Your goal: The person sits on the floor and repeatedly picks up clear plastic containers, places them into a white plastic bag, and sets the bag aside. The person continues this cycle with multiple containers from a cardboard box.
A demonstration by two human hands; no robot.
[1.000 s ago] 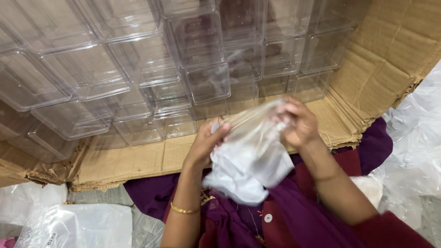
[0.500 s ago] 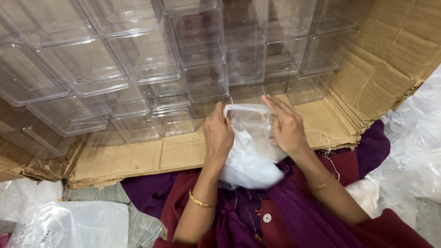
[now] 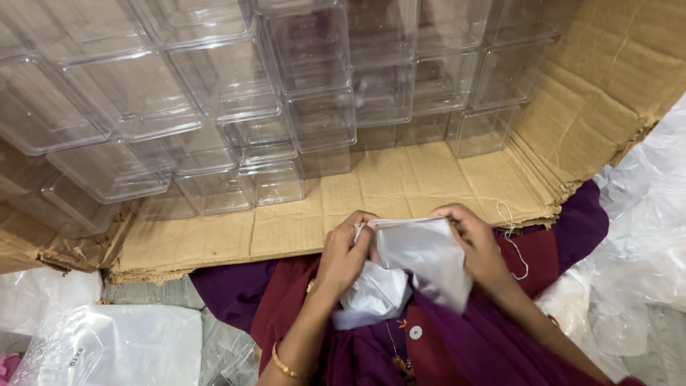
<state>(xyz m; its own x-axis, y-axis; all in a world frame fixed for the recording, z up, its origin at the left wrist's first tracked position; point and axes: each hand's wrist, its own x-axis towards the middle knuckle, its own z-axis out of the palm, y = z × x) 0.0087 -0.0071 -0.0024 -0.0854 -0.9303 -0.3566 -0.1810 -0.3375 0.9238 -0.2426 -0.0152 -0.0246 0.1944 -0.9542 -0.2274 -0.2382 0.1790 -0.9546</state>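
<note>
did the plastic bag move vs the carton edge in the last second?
Yes. The plastic bag, held by both hands, came back toward the person: it overlapped the cardboard carton floor before, now sits mostly below its front edge, over the lap.

Only one view is given, taken from a camera worn on the head and directed steeply downward and forward. The lap in maroon cloth (image 3: 457, 350) is seen very near at 6 o'clock, where the left hand (image 3: 343, 254) and the right hand (image 3: 479, 246) are met close under the lens. The open cardboard box (image 3: 400, 186) is seen from 9 to 2 o'clock, a little farther away. No second view is provided, so no part is shared.
</note>
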